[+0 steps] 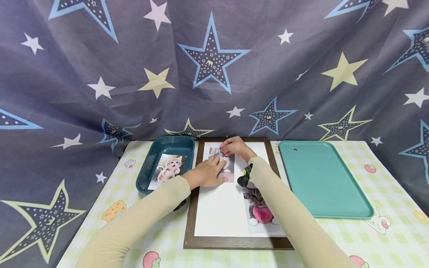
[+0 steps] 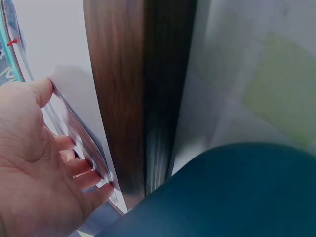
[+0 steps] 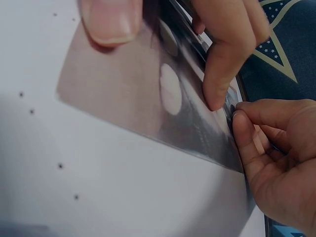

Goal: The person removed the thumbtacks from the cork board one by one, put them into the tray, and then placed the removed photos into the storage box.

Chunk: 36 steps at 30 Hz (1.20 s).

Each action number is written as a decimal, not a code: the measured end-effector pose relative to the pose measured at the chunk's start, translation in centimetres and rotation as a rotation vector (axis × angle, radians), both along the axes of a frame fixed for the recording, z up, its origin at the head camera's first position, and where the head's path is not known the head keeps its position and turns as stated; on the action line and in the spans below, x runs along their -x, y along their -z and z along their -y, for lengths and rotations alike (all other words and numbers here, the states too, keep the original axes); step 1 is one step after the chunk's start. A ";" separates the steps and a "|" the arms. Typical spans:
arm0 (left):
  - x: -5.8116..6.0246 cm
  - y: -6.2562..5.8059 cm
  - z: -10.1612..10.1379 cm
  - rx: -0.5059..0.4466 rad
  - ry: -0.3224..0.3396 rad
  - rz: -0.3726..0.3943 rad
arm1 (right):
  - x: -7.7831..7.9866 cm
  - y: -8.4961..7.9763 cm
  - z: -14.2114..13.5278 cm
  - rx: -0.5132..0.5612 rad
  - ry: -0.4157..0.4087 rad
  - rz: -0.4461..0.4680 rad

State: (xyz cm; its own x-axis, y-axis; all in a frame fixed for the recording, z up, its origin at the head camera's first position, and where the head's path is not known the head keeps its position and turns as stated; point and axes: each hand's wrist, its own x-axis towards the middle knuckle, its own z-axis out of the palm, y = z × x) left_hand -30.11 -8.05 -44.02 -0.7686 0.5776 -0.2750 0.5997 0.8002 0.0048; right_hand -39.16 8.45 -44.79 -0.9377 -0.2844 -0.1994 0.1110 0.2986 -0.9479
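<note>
My left hand lies with fingers spread on a kitten photo, pressing it to the white board in a brown wooden frame. At the photo's top edge my right hand pinches a small dark push pin between thumb and forefinger; most of the pin is hidden by the fingertips. Lower right on the board is another cat photo with a pink heart, partly covered by the right sleeve. Small holes dot the board in the right wrist view.
Left of the frame, a dark teal bin holds a kitten photo. A green tray lies to the right, with a small red pin near its top left corner. Behind the table hangs a star-patterned curtain.
</note>
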 end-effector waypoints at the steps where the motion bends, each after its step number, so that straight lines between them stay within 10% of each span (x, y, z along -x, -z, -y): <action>1: -0.1 0.0 0.0 0.003 -0.004 0.006 | 0.0 0.0 0.0 -0.003 0.001 0.003; 36: -0.5 -0.5 -0.6 0.098 -0.095 0.110 | 0.6 0.4 0.1 -0.020 0.014 0.025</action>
State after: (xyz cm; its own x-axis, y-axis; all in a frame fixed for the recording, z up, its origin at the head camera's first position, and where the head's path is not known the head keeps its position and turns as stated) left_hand -29.62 -7.43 -43.56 -0.7803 0.4703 -0.4122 0.5219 0.8529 -0.0149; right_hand -39.75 8.36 -45.23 -0.9360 -0.2673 -0.2289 0.1393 0.3160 -0.9385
